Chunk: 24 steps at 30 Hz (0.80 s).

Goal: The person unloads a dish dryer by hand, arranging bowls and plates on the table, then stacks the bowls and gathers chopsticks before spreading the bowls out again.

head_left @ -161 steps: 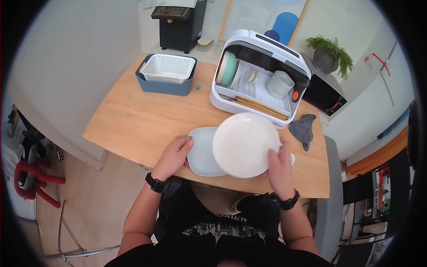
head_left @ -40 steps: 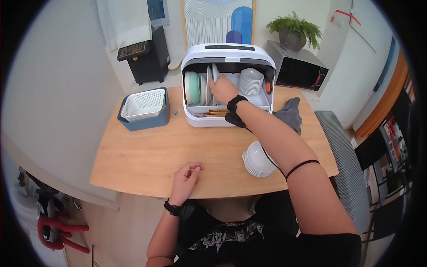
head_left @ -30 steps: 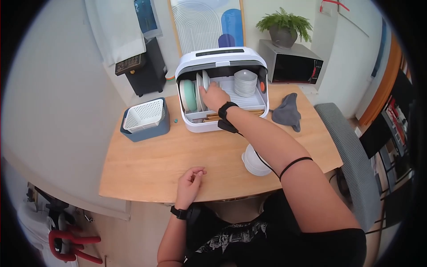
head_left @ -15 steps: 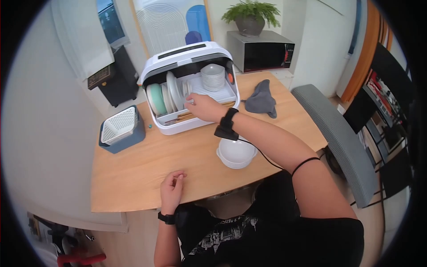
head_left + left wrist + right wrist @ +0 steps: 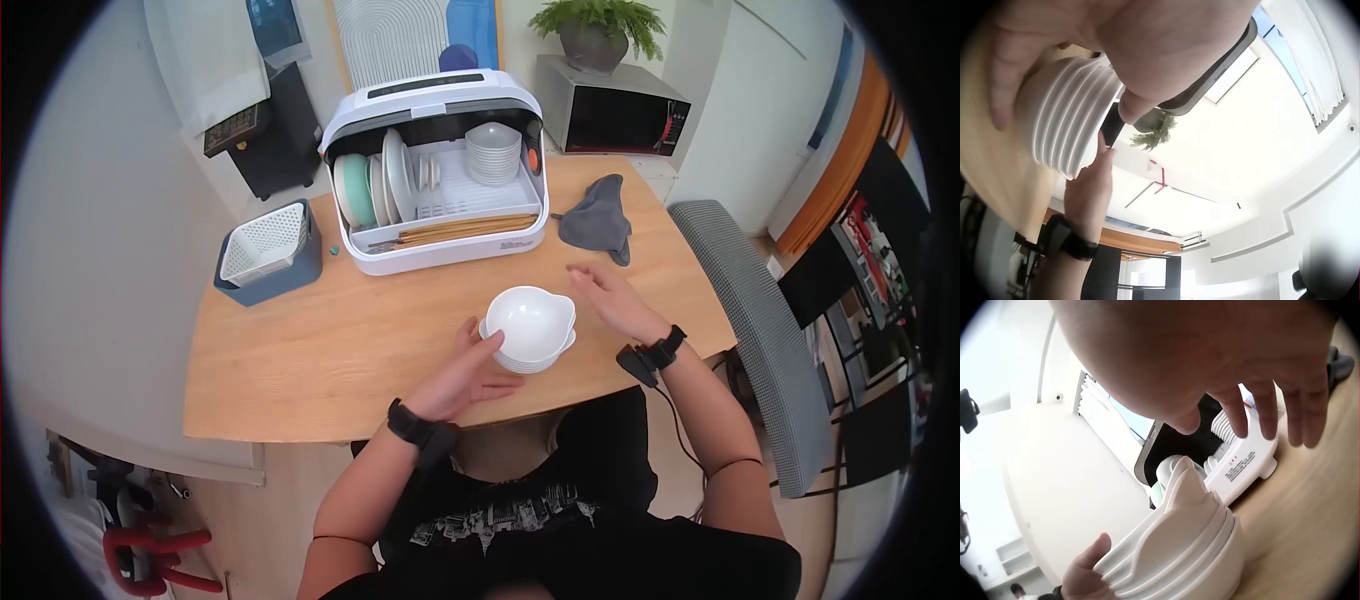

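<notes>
A stack of white bowls (image 5: 530,325) with small side lugs stands near the table's front edge. My left hand (image 5: 462,375) is at its left side, thumb near the rim and the other fingers extended low beside the bowls. In the left wrist view the stacked rims (image 5: 1075,119) show between thumb and fingers. To the right of the stack, my right hand (image 5: 618,303) is held apart from it, fingers extended and holding nothing. Behind is a white dish cabinet (image 5: 450,255), lid raised, with upright plates (image 5: 397,175), a mint-green dish (image 5: 357,190), small bowls (image 5: 493,155) and chopsticks (image 5: 470,230).
On the left of the table, a white perforated basket (image 5: 262,245) sits in a blue bin (image 5: 270,287). A grey cloth (image 5: 597,220) lies to the right of the cabinet. Beyond are a microwave (image 5: 620,110) and a potted fern (image 5: 595,40); a grey padded bench (image 5: 755,330) runs along the right side.
The plates held earlier have left my hands; large plates now stand upright in the cabinet. My right hand has withdrawn from there toward the bowls. My left hand has moved right to the stack.
</notes>
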{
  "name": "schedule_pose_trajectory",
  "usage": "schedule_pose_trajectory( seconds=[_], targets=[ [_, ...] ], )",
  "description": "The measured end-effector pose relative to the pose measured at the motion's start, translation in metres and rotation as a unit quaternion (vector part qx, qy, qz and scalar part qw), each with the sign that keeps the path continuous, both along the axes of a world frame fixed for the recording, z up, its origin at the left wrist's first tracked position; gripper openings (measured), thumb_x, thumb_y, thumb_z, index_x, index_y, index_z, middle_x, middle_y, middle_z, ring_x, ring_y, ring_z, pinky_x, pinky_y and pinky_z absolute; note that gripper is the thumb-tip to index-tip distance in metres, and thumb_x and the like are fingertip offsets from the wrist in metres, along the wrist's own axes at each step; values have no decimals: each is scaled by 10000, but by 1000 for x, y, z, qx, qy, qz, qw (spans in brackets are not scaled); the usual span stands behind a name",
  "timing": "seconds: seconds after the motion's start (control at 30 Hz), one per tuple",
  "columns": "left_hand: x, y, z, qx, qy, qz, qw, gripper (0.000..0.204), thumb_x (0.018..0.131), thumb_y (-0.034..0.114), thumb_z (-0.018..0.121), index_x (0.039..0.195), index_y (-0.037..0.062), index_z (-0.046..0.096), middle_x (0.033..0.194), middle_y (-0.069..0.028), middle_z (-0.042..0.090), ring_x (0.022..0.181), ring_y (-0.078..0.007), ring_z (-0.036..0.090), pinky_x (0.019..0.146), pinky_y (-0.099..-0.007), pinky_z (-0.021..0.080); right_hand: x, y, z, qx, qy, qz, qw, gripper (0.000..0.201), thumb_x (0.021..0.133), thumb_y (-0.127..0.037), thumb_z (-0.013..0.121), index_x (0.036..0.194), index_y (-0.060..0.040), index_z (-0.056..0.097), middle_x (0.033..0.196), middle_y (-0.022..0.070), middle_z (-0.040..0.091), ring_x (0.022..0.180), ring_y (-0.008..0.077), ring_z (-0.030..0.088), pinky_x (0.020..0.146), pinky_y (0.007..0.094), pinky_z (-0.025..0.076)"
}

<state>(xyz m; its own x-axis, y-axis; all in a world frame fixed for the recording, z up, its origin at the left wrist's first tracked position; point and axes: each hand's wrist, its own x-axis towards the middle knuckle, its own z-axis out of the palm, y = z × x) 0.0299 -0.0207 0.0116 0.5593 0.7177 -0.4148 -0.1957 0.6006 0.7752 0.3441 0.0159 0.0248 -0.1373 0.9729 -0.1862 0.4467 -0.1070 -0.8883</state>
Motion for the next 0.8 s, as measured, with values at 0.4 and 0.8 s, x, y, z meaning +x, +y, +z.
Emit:
schedule_pose_trajectory(
  seconds=[0.4,0.8],
  targets=[
    [17,7,-18,-34,-83,18,996,660,1023,104,534,1645,41,321,1583,-195,527,1405,-383,604,1156,-501,547,-95,265,28,-61,346,-148,925,817,1051,-461,671,1701,-147,290,1748,97,298,1539,443,370,1198,690,371],
    [-92,-40,-29,-30,-79,157,984,740,998,135,562,1677,107,269,1615,-175,475,1416,-380,590,1115,-552,567,-140,326,17,-91,505,-414,752,1042,942,-582,757,1704,-125,213,1672,178,397,1449,437,486,988,705,555]
  ],
)
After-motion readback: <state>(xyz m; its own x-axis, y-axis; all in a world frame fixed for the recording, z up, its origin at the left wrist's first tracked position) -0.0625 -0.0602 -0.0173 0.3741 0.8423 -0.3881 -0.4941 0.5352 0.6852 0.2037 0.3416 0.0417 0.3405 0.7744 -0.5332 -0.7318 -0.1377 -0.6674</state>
